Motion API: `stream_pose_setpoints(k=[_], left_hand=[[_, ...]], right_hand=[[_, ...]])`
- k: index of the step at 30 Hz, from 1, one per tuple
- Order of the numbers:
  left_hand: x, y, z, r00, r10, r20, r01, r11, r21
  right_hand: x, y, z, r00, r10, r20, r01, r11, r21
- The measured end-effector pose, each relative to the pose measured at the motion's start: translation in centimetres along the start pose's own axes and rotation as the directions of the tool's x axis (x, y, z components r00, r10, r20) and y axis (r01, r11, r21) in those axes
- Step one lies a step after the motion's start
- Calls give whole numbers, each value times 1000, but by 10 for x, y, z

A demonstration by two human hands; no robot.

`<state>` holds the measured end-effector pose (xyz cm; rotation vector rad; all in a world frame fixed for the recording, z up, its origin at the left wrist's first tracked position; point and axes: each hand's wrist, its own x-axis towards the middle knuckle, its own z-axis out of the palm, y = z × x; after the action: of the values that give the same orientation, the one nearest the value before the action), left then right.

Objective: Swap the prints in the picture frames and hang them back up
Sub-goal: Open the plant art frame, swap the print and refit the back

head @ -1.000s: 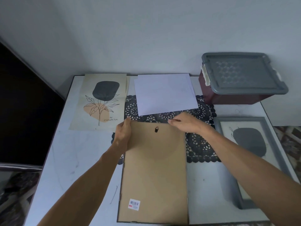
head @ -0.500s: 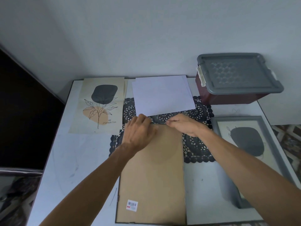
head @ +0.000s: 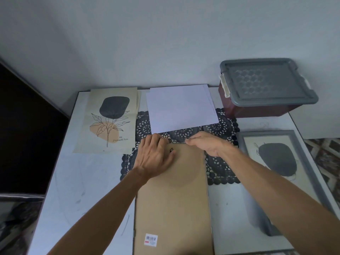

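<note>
**Frame lying face down, brown backing uppermost**

It is lying on the worktop, its far end over a black doily, and is showing plain brown board with a barcode sticker. The board is looking light and bendable, and any glass beneath would be fragile, so the rim is probably offering the safest hold. The left hand is pressing flat near the top corner. The right hand is working at the top edge with its fingertips together, and its grip cannot be told.

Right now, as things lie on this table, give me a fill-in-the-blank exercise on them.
The storage box has a ____ lid. The loose print lies to the ____ of the white sheet. The sticker on the backing board shows a ____. The lace mat under the board is ____.
Missing words: grey; left; barcode; black.
</note>
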<state>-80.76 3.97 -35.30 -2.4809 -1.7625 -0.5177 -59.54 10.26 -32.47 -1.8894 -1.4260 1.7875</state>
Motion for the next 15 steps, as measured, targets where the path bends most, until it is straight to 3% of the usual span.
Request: stream_pose_setpoints(k=[7,15], left_hand=[[-2,-2,4,994,105,-11,-105,994,-6],[0,3,14,990,127,-61,-127,992,3]], right_hand=[[-6,3,0,997,49,58,-53,996,72],[-3,10,8,1000,18,-9,-18,999,35]])
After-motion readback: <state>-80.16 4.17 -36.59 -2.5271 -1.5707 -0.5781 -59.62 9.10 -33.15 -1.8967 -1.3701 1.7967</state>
